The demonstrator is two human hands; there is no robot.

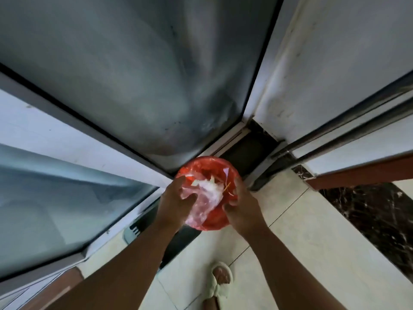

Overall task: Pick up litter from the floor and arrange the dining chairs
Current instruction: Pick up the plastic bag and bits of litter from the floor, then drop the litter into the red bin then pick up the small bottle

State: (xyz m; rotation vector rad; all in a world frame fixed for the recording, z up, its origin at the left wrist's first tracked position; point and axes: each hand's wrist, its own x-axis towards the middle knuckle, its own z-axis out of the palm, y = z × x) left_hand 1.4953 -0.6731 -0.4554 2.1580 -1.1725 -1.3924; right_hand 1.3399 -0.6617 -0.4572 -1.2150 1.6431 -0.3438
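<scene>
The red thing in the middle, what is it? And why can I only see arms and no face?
The camera sits on a person's head and looks down, so you see only their arms, like when you look at your own hands. The red thing is a round bin lined with a red bag, standing on the pale tiled floor in a corner beside glass doors. The left hand grips a crumpled clear plastic wrapper over the bin. The right hand curls round the bin's edge. It looks as if the litter is going in, though I cannot be sure. At the bottom you can see one foot in a pale slipper.
</scene>
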